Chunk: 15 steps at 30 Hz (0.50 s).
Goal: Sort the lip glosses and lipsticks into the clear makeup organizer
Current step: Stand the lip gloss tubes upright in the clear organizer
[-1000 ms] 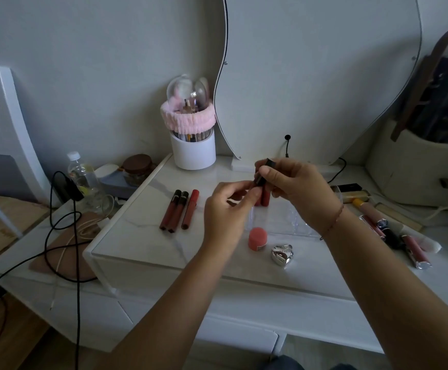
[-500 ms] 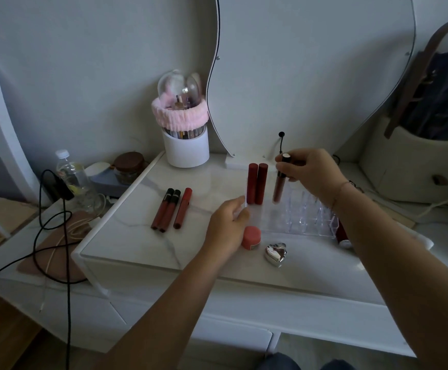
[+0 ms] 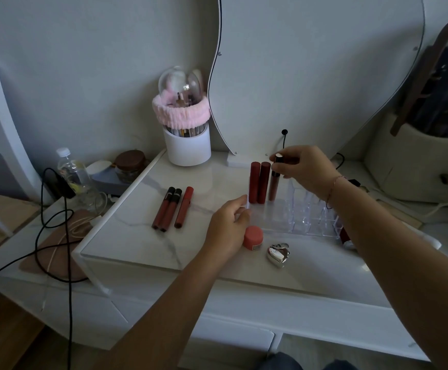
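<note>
Lip glosses lie in several spots on the white marbled worktop (image 3: 137, 236): three slim tubes (image 3: 171, 209), two with black caps and one all red, rest side by side toward its left edge, well apart from the clear makeup organizer (image 3: 305, 212), a ribbed transparent plastic grid of small cells set toward the back right. Two matte red tubes (image 3: 259, 182) stand upright in the organizer's back-left cells, touching each other. Just beside them the right hand (image 3: 305, 169) pinches the black cap of a brownish gloss tube (image 3: 274, 182) between thumb and fingertips, the tube upright with its foot at the next cell. The left hand (image 3: 228, 228) rests against the organizer's front-left corner, fingers loosely curled, holding nothing that can be made out. A squat coral pot (image 3: 253, 237) sits touching that hand, and a shiny silver heart-shaped case (image 3: 278, 253) lies near it toward the front edge. At the back left corner stands a white cylindrical brush holder (image 3: 188, 145) wrapped in a fluffy pink band. A wavy-edged mirror (image 3: 321, 62) rises behind the organizer.
</note>
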{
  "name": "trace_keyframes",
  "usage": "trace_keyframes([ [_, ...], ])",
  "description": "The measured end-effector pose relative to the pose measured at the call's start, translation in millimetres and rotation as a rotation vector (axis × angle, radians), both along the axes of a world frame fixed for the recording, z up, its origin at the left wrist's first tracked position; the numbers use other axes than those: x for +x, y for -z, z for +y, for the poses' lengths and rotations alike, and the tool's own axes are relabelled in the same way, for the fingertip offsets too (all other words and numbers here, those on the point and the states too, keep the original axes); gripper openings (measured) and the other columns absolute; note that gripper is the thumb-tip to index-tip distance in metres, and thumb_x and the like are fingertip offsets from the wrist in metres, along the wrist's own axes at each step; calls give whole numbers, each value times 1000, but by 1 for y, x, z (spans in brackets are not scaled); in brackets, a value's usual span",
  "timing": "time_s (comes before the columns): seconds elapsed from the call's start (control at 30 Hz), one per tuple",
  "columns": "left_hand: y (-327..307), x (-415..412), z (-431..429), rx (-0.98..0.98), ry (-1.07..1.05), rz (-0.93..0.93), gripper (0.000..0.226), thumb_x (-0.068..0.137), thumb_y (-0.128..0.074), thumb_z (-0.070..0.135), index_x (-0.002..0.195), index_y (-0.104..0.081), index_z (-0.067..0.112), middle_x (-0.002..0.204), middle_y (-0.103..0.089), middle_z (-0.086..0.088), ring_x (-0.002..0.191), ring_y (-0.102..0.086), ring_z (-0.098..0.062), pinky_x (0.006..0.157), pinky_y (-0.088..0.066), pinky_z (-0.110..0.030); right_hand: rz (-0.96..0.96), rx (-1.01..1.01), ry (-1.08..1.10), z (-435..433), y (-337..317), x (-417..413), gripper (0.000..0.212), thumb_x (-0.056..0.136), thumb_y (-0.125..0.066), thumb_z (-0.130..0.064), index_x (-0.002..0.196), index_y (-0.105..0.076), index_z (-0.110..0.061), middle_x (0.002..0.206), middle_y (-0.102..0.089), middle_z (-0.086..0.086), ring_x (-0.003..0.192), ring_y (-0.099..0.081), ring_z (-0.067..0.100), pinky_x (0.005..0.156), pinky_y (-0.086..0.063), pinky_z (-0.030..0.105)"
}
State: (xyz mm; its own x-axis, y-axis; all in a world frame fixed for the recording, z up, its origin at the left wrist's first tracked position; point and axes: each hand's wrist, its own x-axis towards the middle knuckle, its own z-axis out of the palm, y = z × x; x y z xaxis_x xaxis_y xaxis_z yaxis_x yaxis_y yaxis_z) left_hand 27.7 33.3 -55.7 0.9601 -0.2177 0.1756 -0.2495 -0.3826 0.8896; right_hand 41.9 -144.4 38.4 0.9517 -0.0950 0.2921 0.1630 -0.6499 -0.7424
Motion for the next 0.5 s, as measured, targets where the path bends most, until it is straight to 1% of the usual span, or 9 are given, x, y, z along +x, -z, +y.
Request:
trace_keyframes([
  [0.1, 0, -1, 0, 6, 0, -7, 39, 96, -49, 16, 135, -51, 16, 125, -63, -12, 113, -58, -21, 85, -38, -14, -5, 0, -4, 0, 1, 1, 26, 82, -65, -14, 108, -66, -9, 88, -67, 4, 69, -59, 5, 57, -46, 3],
  [0.2, -1, -1, 1, 3, 4, -5, 40, 96, -49, 17, 135, -51, 16, 124, -62, -14, 113, -58, -23, 85, -39, -17, 9, -24, -5, 0, 4, 0, 24, 82, -65, -13, 105, -67, -9, 89, -68, 7, 72, -60, 12, 64, -48, 11],
  [0.27, -1, -2, 1, 3, 7, 5, 40, 96, -48, 18, 136, -50, 17, 126, -62, -11, 114, -58, -21, 90, -40, -20, 18, -45, 1, -1, 5, 0, 24, 81, -66, -14, 105, -67, -9, 88, -68, 6, 69, -58, 10, 63, -45, 12],
  [0.33, -2, -3, 1, -1, 10, 19, 40, 96, -48, 19, 137, -48, 18, 127, -61, -8, 115, -57, -19, 94, -42, -24, 18, -53, 7, -1, 6, 0, 25, 81, -66, -15, 105, -67, -10, 84, -66, 0, 67, -56, 4, 61, -42, 11],
  [0.43, -1, -2, 1, -4, 3, 22, 40, 96, -49, 19, 136, -50, 18, 121, -64, -12, 113, -59, -24, 88, -42, -21, 21, -49, 10, -2, 7, 0, 27, 81, -67, -17, 107, -66, -10, 87, -66, -1, 73, -58, 6, 64, -41, 11],
  [0.5, -1, -2, 1, -3, 0, 25, 39, 96, -49, 19, 135, -52, 19, 118, -65, -12, 112, -59, -24, 84, -41, -19, 16, -55, 10, -2, 8, 0, 27, 81, -67, -17, 106, -66, -10, 88, -65, -2, 73, -58, 3, 64, -40, 9],
])
